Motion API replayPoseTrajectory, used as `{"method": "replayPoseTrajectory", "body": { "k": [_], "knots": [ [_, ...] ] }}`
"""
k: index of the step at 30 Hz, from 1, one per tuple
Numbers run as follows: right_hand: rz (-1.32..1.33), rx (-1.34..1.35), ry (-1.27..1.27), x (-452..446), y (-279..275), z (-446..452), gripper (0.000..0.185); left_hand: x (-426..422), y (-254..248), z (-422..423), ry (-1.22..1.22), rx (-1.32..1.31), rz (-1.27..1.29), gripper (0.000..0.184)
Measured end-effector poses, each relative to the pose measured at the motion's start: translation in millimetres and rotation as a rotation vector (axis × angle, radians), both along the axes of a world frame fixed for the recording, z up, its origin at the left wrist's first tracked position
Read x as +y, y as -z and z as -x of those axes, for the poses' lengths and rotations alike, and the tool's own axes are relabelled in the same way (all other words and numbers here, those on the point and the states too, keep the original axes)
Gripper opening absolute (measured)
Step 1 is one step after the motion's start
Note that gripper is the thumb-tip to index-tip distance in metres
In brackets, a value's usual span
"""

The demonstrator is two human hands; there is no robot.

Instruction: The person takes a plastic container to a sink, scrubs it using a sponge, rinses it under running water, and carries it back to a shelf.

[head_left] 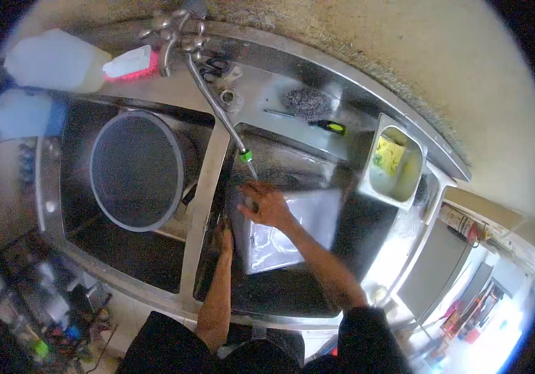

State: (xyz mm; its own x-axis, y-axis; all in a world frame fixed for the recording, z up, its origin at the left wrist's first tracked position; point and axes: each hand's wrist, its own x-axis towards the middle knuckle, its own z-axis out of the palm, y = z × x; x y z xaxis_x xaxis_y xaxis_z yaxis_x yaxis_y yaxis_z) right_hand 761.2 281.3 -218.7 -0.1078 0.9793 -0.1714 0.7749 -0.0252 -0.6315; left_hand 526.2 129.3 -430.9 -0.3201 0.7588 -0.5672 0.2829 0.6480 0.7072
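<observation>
A clear rectangular plastic container [320,218] sits tilted in the right sink basin, its surface wet and shiny. My left hand [224,237] grips its left side, with the fingers partly in shadow. Over the container's upper left part, my right hand [269,206] is closed with curled fingers; a small dark patch shows between them, but I cannot make out what it is. Water runs from the green-tipped faucet spout [245,154] just above my right hand.
A large round grey-rimmed tub [135,171] stands in the left basin. On the back ledge lie a pink-bristled brush [131,64], a steel scourer [307,101] and a green-and-black handled tool [330,127]. A metal pan [398,181] with a yellow sponge [389,154] stands right.
</observation>
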Motion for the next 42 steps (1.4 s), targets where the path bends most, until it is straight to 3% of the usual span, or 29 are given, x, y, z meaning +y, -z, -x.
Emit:
{"method": "replayPoseTrajectory", "body": {
  "k": [1,3,5,7,9,11,12,13,15,16,17,18,19,22,23,24,26,27,30,32,33,34,36,40,42],
  "knots": [
    [-0.135,0.029,-0.096,6.5,-17.4,3.7,0.056,-11.2,1.3,7.5,-0.134,-0.232,0.091,0.055],
    [0.162,-0.035,-0.085,22.3,-36.0,1.2,0.054,7.1,-62.9,-14.7,-0.176,-0.132,0.230,0.057],
    [0.162,-0.123,-0.119,23.9,-16.1,17.3,0.057,15.4,-97.9,-39.1,-0.218,-0.039,0.358,0.059],
    [0.164,-0.215,-0.153,25.8,-10.8,18.1,0.061,0.0,-106.0,-50.0,-0.471,-0.988,0.165,0.061],
    [0.091,-0.219,-0.283,25.6,-24.2,2.0,0.050,-7.4,-112.7,-59.9,-0.597,-1.469,0.050,0.062],
    [0.710,-0.260,-0.461,50.7,-41.8,-11.9,0.048,-12.1,-122.3,-65.9,-0.663,-0.696,0.360,0.064],
    [0.995,-0.311,-0.557,64.0,-52.7,-18.6,0.048,-4.5,-138.0,-68.1,-0.670,-0.702,0.357,0.064],
    [0.402,-0.454,-0.286,36.8,-43.4,-13.9,0.048,10.0,-162.7,-72.0,-0.687,-0.587,0.387,0.065],
    [-0.123,-0.458,-0.105,-20.7,2.3,-4.3,0.048,14.0,-165.5,-74.2,-0.705,-0.477,0.426,0.065],
    [-0.116,-0.462,-0.114,-24.0,-0.5,-10.9,0.048,4.5,-148.3,-67.9,-0.734,-0.800,0.379,0.065],
    [-0.160,-0.253,-0.250,-29.0,-4.8,-18.6,0.050,-0.4,-145.3,-64.9,-0.750,-1.119,0.324,0.065],
    [-0.207,-0.041,-0.378,-30.1,-8.1,-22.6,0.052,-3.9,-142.5,-63.7,-0.749,-1.120,0.328,0.065],
    [-0.211,-0.043,-0.378,-24.3,-9.0,-23.5,0.052,-2.6,-138.2,-62.9,-0.732,-1.056,0.329,0.064],
    [-0.021,-0.621,0.284,-15.0,-3.3,-28.9,0.063,4.0,-139.7,-63.4,-0.683,-0.889,0.336,0.062],
    [-0.160,-0.442,0.327,-17.7,-4.5,-11.7,0.061,2.8,-141.0,-65.1,-0.678,-0.867,0.334,0.060],
    [-0.164,-0.441,0.333,-27.7,-14.4,-7.6,0.061,0.4,-143.2,-66.2,-0.675,-0.854,0.329,0.059],
    [-0.092,-0.203,-0.303,-42.7,-35.1,-4.8,0.063,-13.5,-151.6,-68.0,-0.683,-0.840,0.321,0.057],
    [0.071,-0.005,-0.310,-43.6,-42.9,-23.5,0.075,-22.0,-155.5,-68.7,-0.689,-0.835,0.319,0.056],
    [0.089,-0.593,0.224,-91.8,-29.9,-86.5,0.071,-55.7,-167.9,-79.7,-0.726,-0.839,0.322,0.052],
    [0.162,-0.687,0.625,-141.2,-6.7,-124.7,0.078,-74.9,-175.4,-93.8,-0.757,-0.855,0.322,0.050],
    [0.188,-0.562,0.844,-157.7,-12.2,-124.9,0.081,-86.1,-175.4,-104.7,-0.770,-0.861,0.322,0.049],
    [0.187,-0.570,0.836,-174.0,-18.8,-124.5,0.081,-96.9,-176.7,-113.8,-0.784,-0.870,0.323,0.048],
    [0.672,1.146,1.263,-170.3,-60.8,-102.4,0.086,-106.8,-186.8,-133.1,-0.802,-0.893,0.333,0.046],
    [0.408,1.080,1.171,-165.9,-9.4,-87.6,0.090,-131.6,-191.0,-149.3,-0.803,-0.932,0.366,0.042],
    [0.373,0.909,1.279,-156.3,4.0,-100.3,0.079,-141.0,-188.6,-140.2,-0.772,-0.959,0.419,0.040]
  ]
}}
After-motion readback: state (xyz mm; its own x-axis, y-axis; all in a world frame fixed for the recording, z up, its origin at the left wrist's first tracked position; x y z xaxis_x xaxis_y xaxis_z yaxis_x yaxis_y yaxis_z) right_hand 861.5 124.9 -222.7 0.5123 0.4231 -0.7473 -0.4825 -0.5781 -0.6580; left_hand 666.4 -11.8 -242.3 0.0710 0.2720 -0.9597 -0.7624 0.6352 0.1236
